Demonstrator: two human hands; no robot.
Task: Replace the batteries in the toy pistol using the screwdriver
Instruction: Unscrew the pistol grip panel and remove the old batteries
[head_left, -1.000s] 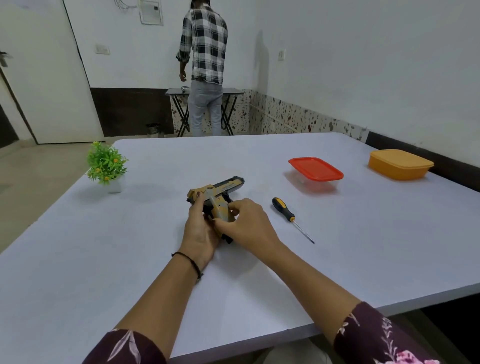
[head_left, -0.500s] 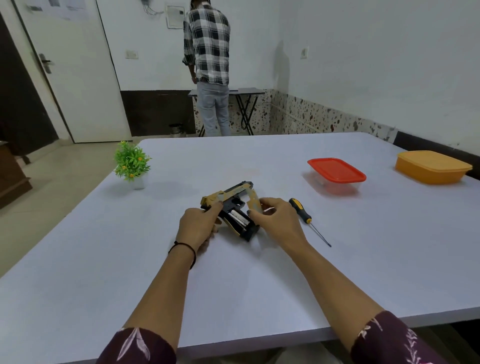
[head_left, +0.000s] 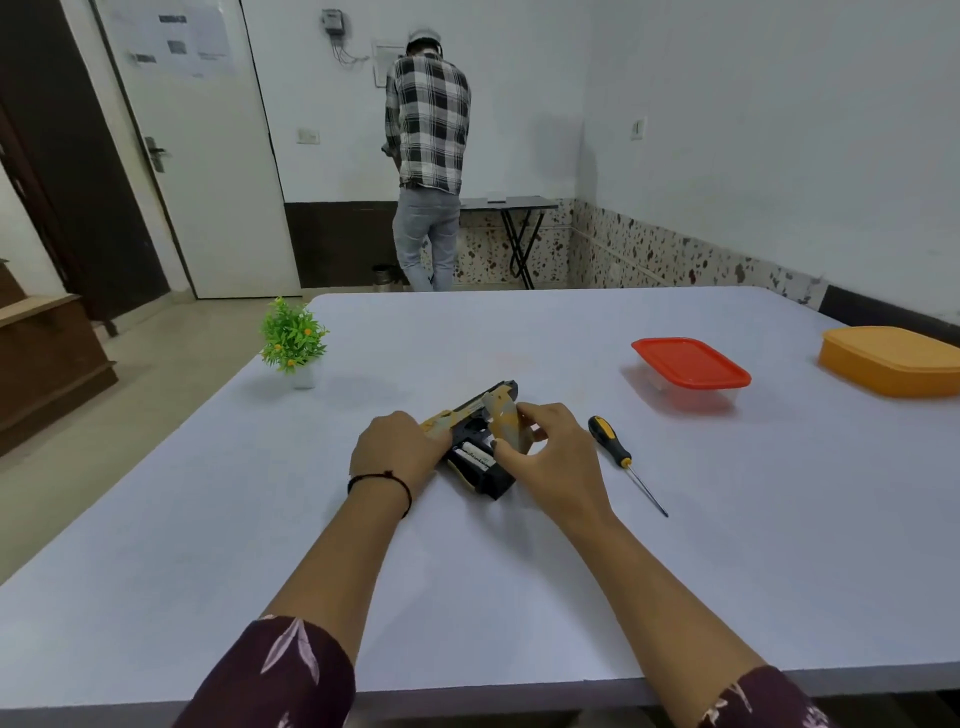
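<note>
The tan and black toy pistol (head_left: 480, 465) lies on its side in the middle of the white table (head_left: 467, 582), its grip compartment uncovered with white batteries (head_left: 477, 453) showing inside. My left hand (head_left: 397, 449) grips the rear of the pistol and holds it down. My right hand (head_left: 550, 460) pinches the tan battery cover (head_left: 506, 423), lifted just above the grip. The screwdriver (head_left: 618, 457), yellow and black handled, lies on the table to the right of my right hand, tip toward me.
A red-lidded clear box (head_left: 691, 371) and an orange box (head_left: 891, 361) stand at the right. A small potted plant (head_left: 293, 340) stands at the far left edge. A person in a checked shirt (head_left: 428, 156) stands by a folding table at the far wall.
My right hand has lifted the tan cover off the grip and away from it, baring the batteries. The camera has turned left and up. The left hand stays on the pistol.
</note>
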